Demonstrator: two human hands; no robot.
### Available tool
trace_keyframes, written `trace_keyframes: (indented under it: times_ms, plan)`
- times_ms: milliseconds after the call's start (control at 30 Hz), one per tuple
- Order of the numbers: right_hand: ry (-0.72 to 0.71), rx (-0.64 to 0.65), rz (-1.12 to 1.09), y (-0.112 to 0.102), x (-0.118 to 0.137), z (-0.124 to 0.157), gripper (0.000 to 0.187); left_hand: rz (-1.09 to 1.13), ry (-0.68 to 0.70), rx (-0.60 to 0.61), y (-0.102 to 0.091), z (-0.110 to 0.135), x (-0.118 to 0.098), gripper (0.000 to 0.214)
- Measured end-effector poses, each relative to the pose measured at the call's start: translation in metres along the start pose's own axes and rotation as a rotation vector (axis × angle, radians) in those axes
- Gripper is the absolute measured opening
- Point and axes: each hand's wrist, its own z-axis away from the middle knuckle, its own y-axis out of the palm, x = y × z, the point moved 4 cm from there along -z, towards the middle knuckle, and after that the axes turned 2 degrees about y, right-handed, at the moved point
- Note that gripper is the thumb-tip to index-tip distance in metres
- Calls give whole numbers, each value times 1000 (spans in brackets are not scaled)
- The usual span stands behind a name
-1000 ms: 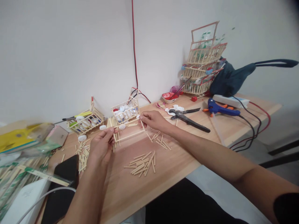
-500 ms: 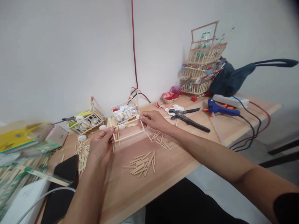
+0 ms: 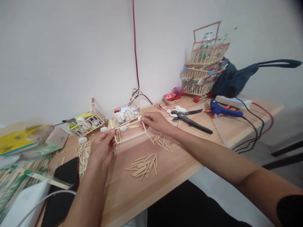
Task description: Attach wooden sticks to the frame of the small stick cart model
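Note:
A small frame of thin wooden sticks (image 3: 129, 131) rests on the wooden table (image 3: 170, 164), held at both ends. My left hand (image 3: 102, 147) pinches its left corner, fingers closed on the sticks. My right hand (image 3: 155, 121) pinches the frame's right corner. A loose pile of cut sticks (image 3: 143, 164) lies just in front of the frame, and more cut sticks (image 3: 163, 142) lie under my right wrist.
Two stick baskets (image 3: 126, 113) holding white bottle caps stand by the wall. Black shears (image 3: 189, 119), a blue glue gun (image 3: 222, 109), a stack of stick baskets (image 3: 205, 64) and a dark bag (image 3: 236, 78) sit to the right. A black phone (image 3: 67, 171) lies at left.

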Motion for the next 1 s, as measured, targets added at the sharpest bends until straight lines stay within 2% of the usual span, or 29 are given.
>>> trace_keyframes:
  times_ms: [1000]
  plan:
    - [-6,-12,9,0,0,1,35,-2,1,-1,0,-1,1,51]
